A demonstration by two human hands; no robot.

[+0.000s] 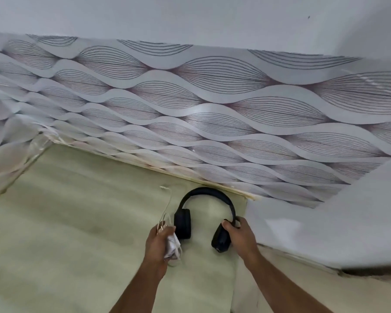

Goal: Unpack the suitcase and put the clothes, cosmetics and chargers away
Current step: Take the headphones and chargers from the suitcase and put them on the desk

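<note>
Now we're in the chargers part of the job, by the look of it. Left hand (159, 239) is curled round a white charger (172, 243), its thin cable (166, 206) bunched in the fist with a loose end trailing up over the pale green surface (66, 211). Whether that surface is a shelf, a mattress or a worktop I cannot tell. Right hand (239, 236) pinches the black headphones (204, 219) at the right ear cup, thumb on the inner side, fingers wrapped behind; the band arches up toward the patterned wallpaper (201, 105) and the left cup sits just beside the charger. The headphones look to be resting on or just above the surface; contact is hard to judge.

No suitcase in view, no clothes, no cosmetics, so how much remains is anyone's guess. My read: both items are being placed here, near the wall. Next move calls for setting the headphones flat, then laying the charger beside them and tucking that loose cable in so it doesn't snag.
</note>
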